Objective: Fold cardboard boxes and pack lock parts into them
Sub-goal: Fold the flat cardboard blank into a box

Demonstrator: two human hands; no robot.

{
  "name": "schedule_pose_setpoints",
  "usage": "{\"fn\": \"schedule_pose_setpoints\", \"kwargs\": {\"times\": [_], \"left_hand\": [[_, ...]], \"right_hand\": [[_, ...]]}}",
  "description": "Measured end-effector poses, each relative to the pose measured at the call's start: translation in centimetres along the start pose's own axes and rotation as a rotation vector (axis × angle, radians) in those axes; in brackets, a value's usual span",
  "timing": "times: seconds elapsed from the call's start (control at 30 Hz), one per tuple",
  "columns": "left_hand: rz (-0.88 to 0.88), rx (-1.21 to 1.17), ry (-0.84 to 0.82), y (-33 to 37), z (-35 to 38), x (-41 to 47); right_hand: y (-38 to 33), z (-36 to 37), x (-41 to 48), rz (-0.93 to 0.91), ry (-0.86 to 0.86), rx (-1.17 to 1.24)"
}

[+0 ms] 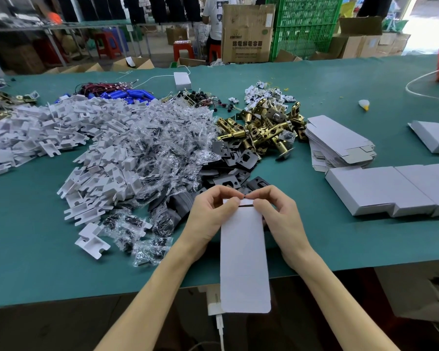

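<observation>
A long white cardboard box (243,257) hangs over the near table edge, its far end pinched by both hands. My left hand (209,216) grips the far left corner and my right hand (276,211) grips the far right corner, thumbs meeting at a small flap with a dark slit below it. Just beyond lie black strike plates (235,160), brass latch bolts (264,130), clear bagged screws (162,148) and white plastic inserts (91,178). A stack of flat box blanks (337,140) sits to the right.
Folded white boxes (390,191) line the right side of the green table (36,249). Another white box (433,135) lies at far right. Blue parts and wires (127,93) lie at the back. Beyond stand cartons, green crates and a person.
</observation>
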State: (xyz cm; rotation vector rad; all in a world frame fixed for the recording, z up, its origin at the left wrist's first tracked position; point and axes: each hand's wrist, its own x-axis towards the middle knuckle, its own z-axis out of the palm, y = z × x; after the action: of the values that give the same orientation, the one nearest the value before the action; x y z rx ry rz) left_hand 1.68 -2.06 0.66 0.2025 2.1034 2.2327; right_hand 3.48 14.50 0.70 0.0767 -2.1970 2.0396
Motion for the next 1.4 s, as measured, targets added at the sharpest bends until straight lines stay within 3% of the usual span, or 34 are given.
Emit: {"fn": "schedule_pose_setpoints", "kwargs": {"times": [0.43,1.03,1.4], "left_hand": [[-0.076,-0.177,0.048,-0.16,-0.38,0.14],[-0.065,-0.122,0.053,-0.03,-0.29,0.16],[-0.046,-0.117,0.097,-0.10,-0.10,0.20]], "right_hand": [[-0.30,0.02,-0.30,0.018,-0.171,0.102],[-0.51,-0.02,-0.39,-0.025,-0.090,0.056],[-0.27,-0.16,-0.48,0.014,-0.150,0.086]]}}
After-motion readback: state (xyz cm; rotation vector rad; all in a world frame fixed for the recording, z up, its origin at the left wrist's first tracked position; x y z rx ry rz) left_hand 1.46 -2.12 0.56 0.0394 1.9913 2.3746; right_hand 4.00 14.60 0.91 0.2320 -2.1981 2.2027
